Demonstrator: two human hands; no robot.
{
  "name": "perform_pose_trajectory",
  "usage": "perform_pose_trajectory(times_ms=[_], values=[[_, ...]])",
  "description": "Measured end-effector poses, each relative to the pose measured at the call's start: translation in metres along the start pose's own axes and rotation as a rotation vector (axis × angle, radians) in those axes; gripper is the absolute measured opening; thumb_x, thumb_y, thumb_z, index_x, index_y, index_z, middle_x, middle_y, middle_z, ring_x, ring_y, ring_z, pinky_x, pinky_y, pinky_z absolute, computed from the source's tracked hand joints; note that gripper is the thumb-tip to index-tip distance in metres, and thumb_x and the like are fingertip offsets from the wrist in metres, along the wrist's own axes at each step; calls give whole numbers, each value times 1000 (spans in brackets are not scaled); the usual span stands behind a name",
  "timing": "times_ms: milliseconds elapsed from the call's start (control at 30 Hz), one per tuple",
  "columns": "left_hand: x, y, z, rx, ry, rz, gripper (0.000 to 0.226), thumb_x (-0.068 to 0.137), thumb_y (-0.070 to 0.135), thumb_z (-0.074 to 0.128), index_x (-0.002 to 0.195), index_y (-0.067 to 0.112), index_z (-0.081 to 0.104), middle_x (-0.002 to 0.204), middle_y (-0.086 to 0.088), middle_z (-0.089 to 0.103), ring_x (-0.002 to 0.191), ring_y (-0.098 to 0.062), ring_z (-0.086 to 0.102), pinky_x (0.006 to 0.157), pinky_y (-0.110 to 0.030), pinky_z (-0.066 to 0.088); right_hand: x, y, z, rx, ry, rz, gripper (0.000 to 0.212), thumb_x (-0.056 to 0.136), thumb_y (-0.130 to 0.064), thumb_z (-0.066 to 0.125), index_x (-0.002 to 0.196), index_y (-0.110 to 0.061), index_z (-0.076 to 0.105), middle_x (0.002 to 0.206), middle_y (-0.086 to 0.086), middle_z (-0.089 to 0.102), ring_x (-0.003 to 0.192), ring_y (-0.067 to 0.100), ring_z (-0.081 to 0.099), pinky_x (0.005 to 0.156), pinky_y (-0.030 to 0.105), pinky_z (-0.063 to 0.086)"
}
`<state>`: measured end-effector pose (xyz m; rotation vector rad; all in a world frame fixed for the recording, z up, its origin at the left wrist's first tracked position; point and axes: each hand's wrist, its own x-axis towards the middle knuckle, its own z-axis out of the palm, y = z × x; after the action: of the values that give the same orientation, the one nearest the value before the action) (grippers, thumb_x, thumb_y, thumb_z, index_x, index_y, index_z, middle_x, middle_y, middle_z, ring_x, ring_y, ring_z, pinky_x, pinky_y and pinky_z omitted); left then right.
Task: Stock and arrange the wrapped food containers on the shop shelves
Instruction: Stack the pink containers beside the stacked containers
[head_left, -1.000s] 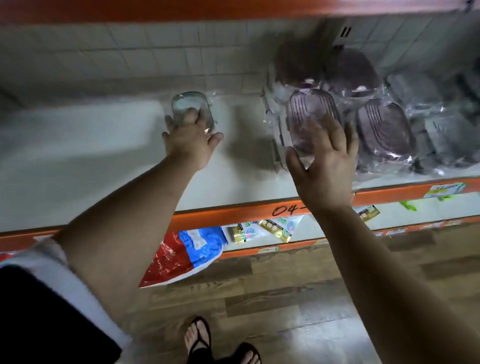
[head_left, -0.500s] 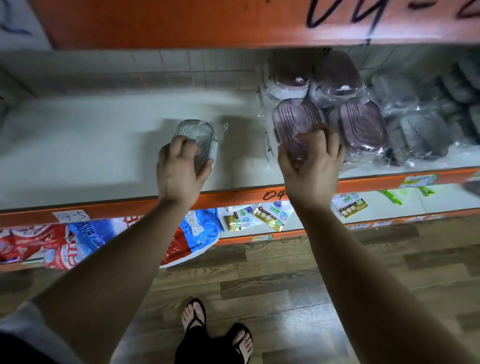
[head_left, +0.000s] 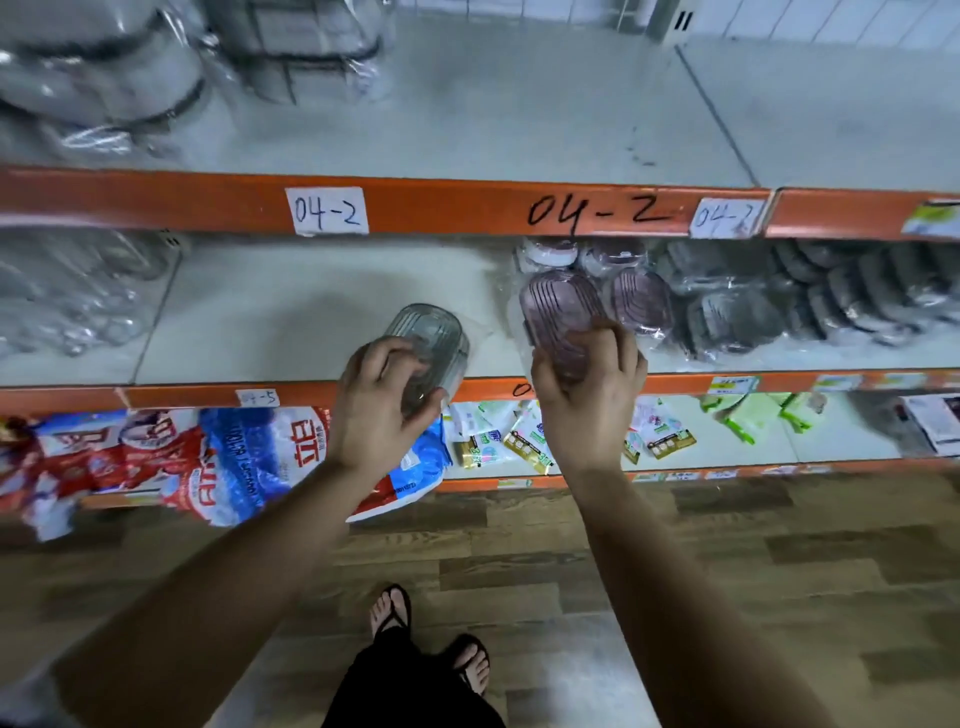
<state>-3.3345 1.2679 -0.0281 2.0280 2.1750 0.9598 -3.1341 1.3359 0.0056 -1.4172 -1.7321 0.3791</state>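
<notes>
Clear grey plastic container (head_left: 434, 332), film-wrapped, is in my L hand (head_left: 384, 410): fingers & thumb curled round its near end, at the front edge of the middle shelf (head_left: 291, 312). Can't tell if it rests on the shelf or is lifted. R hand (head_left: 587, 410) grips a purple wrapped container (head_left: 556, 306) the same way, tilted, just beside the other purple ones (head_left: 641, 306). Grey wrapped tubs (head_left: 737, 317) lie further right. Orange rail (head_left: 156, 200) above has a paper label (head_left: 326, 210) marked 04-2. Red & blue bags (head_left: 234, 457) sit on the shelf below.
</notes>
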Motion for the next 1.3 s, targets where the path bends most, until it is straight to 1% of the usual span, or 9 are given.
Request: perform_pose_trajectory(times_ms=[200, 400, 500, 633, 800, 900, 1067, 1167, 1300], values=[[-22, 22, -53, -45, 78, 174, 36, 83, 39, 63, 100, 7, 64, 116, -12, 57, 108, -30, 55, 90, -40, 50, -14, -32, -41, 202, 42, -35, 26, 80, -28, 62, 96, -9, 53, 116, 4, 50, 108, 19, 43, 88, 53, 43], [-7, 41, -93, -16, 180, 337, 32, 83, 35, 67, 104, 13, 56, 117, -15, 60, 114, -36, 54, 97, -43, 46, 3, -62, -66, 349, 81, -174, 24, 79, -24, 60, 98, -22, 46, 113, -12, 43, 101, 35, 51, 72, 56, 50], [21, 40, -121, 17, 201, 279, 35, 81, 33, 66, 106, 8, 63, 120, -17, 58, 115, -36, 53, 97, -44, 46, 27, -76, -69, 255, 79, -190, 31, 79, -30, 57, 103, -11, 51, 114, 3, 48, 108, 24, 45, 89, 49, 44], [59, 28, -154, 40, 147, 112, 50, 78, 39, 59, 114, 5, 63, 128, -17, 52, 116, -36, 53, 97, -43, 45, 65, -90, -67, 186, -14, -238, 33, 76, -23, 59, 104, -6, 55, 111, 6, 49, 105, 26, 44, 91, 39, 38], [99, 11, -171, 122, -38, -8, 70, 78, 30, 71, 140, 10, 46, 153, -19, 29, 138, -38, 32, 112, -49, 32, 106, -97, -58, 43, -171, -290, 36, 75, -23, 59, 106, -6, 59, 112, 11, 51, 103, 33, 47, 89, 32, 34], [114, 4, -169, 221, -108, -37, 72, 87, 41, 55, 150, 21, 30, 158, -15, 20, 142, -36, 20, 116, -47, 21, 127, -101, -52, -17, -278, -306, 41, 77, -28, 56, 111, -6, 61, 115, 11, 54, 109, 34, 46, 91, 29, 31], [126, 0, -165, 361, -20, -31, 80, 80, 80, 33, 142, 30, 44, 149, 0, 39, 136, -25, 29, 105, -42, 22, 154, -101, -44, -132, -344, -363, 37, 85, -20, 52, 119, -12, 65, 121, 5, 63, 121, 34, 48, 106, 38, 32], [137, -6, -167, 375, -33, 6, 74, 81, 78, 39, 139, 33, 48, 146, 4, 44, 132, -24, 32, 99, -41, 22, 164, -96, -37, -213, -344, -357, 40, 89, -4, 50, 123, -19, 65, 132, -4, 60, 128, 33, 46, 106, 46, 34], [147, -14, -170, 323, -64, 46, 67, 83, 69, 50, 138, 31, 50, 142, 2, 47, 131, -25, 32, 101, -42, 23, 171, -100, -32, -214, -317, -326, 51, 74, 13, 46, 113, -11, 68, 125, 4, 65, 119, 37, 50, 101, 32, 34]])
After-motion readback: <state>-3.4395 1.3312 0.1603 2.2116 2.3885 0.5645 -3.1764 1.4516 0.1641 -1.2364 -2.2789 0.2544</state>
